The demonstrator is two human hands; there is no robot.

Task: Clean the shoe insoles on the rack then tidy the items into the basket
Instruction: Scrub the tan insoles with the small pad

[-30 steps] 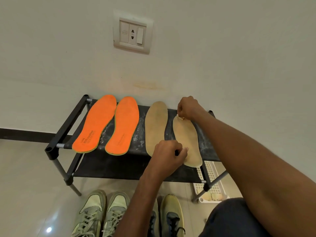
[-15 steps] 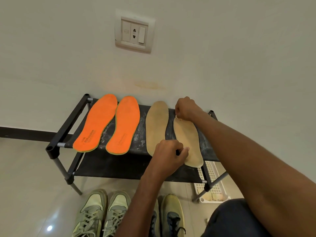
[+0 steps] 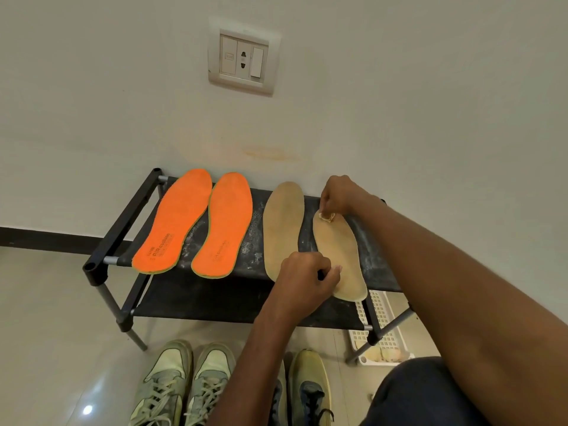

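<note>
Nearest the camera, at six o'clock, two pairs of worn lace-up sneakers, one pale green (image 3: 184,385) and one yellow with dark tongues (image 3: 307,388), are sitting on the glossy floor tiles. At four o'clock a white perforated plastic basket (image 3: 382,339) is standing on the floor under the right end of the black fabric-shelved metal shoe rack (image 3: 123,241), with some pale items in it that are too small to identify.

Just beyond, the person's left hand (image 3: 304,284) is curling its fingers down on the heel end of the right-hand tan flat insole (image 3: 341,256), pinning it to the top shelf. Further off, at one o'clock, the right hand (image 3: 341,195) is pinching a small crumpled whitish wipe (image 3: 327,216) and pressing it on that insole's toe end. The second tan insole (image 3: 281,229) is lying just beside it, and two bright orange foam insoles (image 3: 175,226) are lying side by side toward eleven o'clock. Whitish dust is speckling the shelf fabric between them. A white wall socket plate (image 3: 242,56) is sitting at twelve o'clock.

The cleaning appears to be under way on one tan insole; whether the others are done cannot be told, and all four are still lying on the rack, so the tidying into the basket is judged to be outstanding.
</note>
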